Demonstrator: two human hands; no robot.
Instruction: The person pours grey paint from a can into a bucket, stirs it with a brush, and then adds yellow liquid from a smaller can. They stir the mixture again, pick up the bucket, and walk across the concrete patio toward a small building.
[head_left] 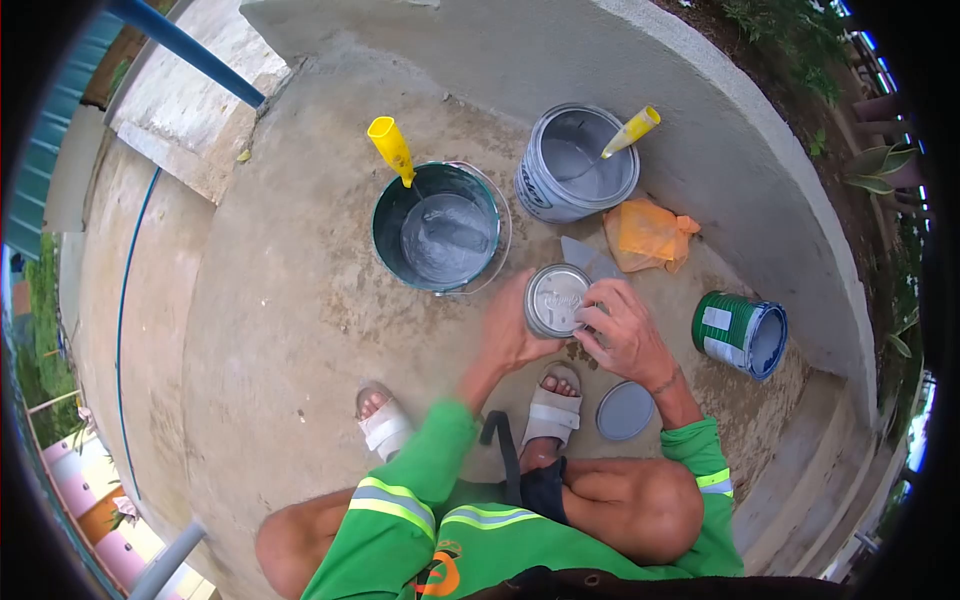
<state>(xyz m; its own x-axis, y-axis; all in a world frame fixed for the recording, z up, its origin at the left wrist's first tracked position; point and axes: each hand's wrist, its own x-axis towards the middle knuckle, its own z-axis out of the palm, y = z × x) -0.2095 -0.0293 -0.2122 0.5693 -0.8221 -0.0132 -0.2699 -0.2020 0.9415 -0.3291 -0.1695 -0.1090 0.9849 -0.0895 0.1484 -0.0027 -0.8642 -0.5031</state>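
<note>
As it is seen from the head camera: a crouched person's knees, green sleeves with reflective bands and two hands are shown from above, over a concrete floor (280,330).
Small tin (557,298): it is held upright just above the floor, between both hands, in front of the feet; its silver lid is on.
Left hand (510,330): it is wrapped around the tin's left side, and the tin is clasped firmly.
Right hand (625,335): its fingers (592,315) are curled onto the right edge of the tin's lid, so the tin is gripped from that side too.
Green bucket (385,215): it is set just beyond the left hand, part filled with grey paint; a tool with a yellow handle (390,148) is stood in it.
Grey can (545,185): it is placed open beyond the small tin, to the right of the bucket, with a second yellow-handled tool (632,130) leaned inside.
Orange cloth (648,232): it is crumpled on the floor just beyond the right hand.
Green tin (735,325): it is laid on its side to the right of the right hand, against a raised concrete edge.
Loose grey lid (624,410): it is laid flat beside the right wrist.
White sandals (553,410): they are worn on both feet, below the hands.
</note>
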